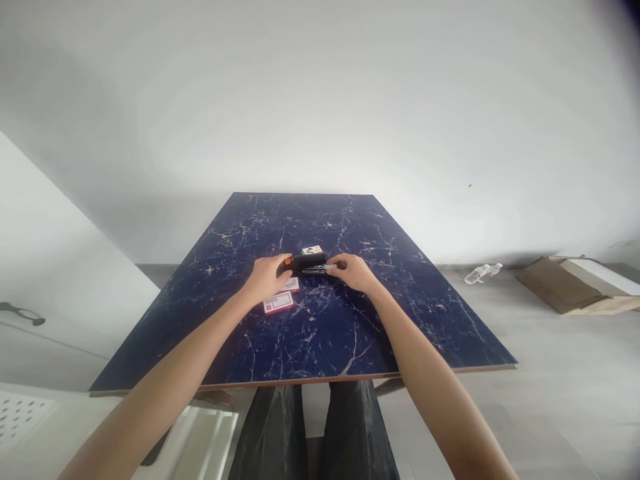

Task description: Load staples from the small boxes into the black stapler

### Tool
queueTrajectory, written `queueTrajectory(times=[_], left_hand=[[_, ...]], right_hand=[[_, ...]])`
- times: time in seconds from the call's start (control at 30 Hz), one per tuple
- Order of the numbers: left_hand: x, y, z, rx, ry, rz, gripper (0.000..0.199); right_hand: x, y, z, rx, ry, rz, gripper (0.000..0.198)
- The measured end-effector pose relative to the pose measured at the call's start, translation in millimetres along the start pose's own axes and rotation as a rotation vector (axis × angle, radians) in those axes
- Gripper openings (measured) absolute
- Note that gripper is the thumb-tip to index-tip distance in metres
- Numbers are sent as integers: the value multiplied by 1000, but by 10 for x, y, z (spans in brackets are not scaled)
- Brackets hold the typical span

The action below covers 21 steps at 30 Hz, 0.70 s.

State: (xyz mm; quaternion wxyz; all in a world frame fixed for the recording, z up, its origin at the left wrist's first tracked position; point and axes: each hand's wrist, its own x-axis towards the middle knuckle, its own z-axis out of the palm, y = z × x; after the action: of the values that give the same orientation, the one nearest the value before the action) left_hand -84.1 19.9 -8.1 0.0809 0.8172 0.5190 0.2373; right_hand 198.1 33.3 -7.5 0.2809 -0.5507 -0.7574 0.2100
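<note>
A black stapler (311, 261) with an orange patch is held level over the middle of the table. My left hand (265, 277) is closed round its left end. On the other side, my right hand (356, 272) pinches a silver sliding piece (331, 267) with a dark tip, which sticks out of the stapler's right end. Just behind the stapler stands a small white box (313, 250) with red and dark print. Two small red-and-white boxes, a nearer one (279, 303) and a farther one (291, 285), lie beside my left hand; the farther is partly covered.
The dark blue marble-patterned table (310, 343) stands against a white wall. On the floor to the right lie a crumpled clear plastic bottle (483, 273) and a cardboard box (575, 285). A white door with a dark handle (23, 312) is at the left.
</note>
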Motion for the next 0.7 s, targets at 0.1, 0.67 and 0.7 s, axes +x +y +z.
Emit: queueTrajectory(times=[0.1,0.67,0.7], left_hand=[[0,-9,7,-6,-7,-13,47],[-2,4,4,6,-20,4,48],[0,9,1,4,-27,2,48]], right_hand=[[11,35,11,41,-30,27,22],[22,69,20,88,-52,35,25],[19,59,13,68,-50,39,25]])
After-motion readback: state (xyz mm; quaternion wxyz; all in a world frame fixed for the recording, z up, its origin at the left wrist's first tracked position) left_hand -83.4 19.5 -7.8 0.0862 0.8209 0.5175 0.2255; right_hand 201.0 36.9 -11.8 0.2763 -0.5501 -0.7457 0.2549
